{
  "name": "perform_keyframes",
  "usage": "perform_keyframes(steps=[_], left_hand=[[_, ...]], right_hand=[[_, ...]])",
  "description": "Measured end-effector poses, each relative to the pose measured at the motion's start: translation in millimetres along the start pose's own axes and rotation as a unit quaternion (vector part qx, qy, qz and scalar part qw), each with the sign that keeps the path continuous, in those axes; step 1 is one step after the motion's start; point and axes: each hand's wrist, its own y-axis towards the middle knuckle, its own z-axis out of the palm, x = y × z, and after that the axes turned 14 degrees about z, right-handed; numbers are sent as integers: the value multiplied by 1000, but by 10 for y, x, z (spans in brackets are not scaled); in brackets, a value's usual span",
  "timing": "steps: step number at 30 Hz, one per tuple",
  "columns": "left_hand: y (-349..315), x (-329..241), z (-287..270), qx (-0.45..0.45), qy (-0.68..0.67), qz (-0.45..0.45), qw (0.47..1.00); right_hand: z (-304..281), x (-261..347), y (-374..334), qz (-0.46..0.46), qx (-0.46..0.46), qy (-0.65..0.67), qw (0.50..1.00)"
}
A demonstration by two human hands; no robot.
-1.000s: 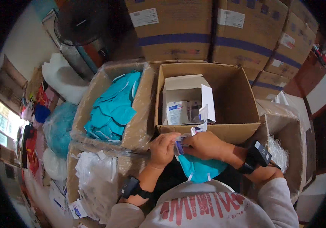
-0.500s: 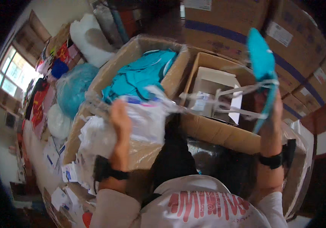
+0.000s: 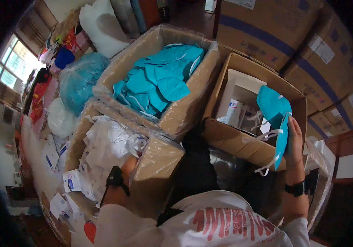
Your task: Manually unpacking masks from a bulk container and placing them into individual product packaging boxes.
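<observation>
My right hand (image 3: 295, 142) is closed on the edge of a teal folded face mask (image 3: 281, 119). The mask hangs partly opened, its white ear loops dangling, over the right side of a cardboard box (image 3: 242, 138). My left hand (image 3: 130, 164) is down in another carton (image 3: 160, 164), which is lined with clear plastic and filled with white plastic packets (image 3: 114, 138). Its fingers are hidden among the packets and behind the carton's edge. Straight ahead, a large carton (image 3: 188, 109) holds a heap of teal masks (image 3: 160, 80).
Inside the right box stand an opened white carton (image 3: 242, 84) and a white packet (image 3: 230, 112). Stacked brown cartons (image 3: 267, 33) rise behind it. To the left are a bag of teal material (image 3: 82, 82), a white sack (image 3: 102, 29) and scattered small white boxes (image 3: 72, 181).
My left hand has dropped from beside a white packet above the cartons into the packet carton. My right hand has lowered and turned the mask, bringing it closer to me.
</observation>
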Motion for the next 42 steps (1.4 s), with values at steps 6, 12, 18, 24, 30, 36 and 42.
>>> perform_keyframes(steps=[6,12,18,24,30,36,42], left_hand=[[622,213,414,84,10,35,996],[641,109,272,81,-72,63,992],[272,-93,-305,63,-137,84,985],[263,-1637,-1539,-110,-14,85,990],[606,-3346,-954,-26,-709,160,686],[997,-3842,-715,-127,-645,166,735],[807,-4076,-808,-184,-662,105,719]], right_hand=[[-375,-107,-144,13,-69,-52,996],[-195,-69,-287,15,-13,-125,992],[-94,65,-368,-12,78,-154,985],[34,69,-410,-23,145,-155,977],[104,-41,-611,-36,236,-157,958],[-526,-361,-486,-88,-47,-46,994],[-1196,-599,-377,63,-86,217,970]])
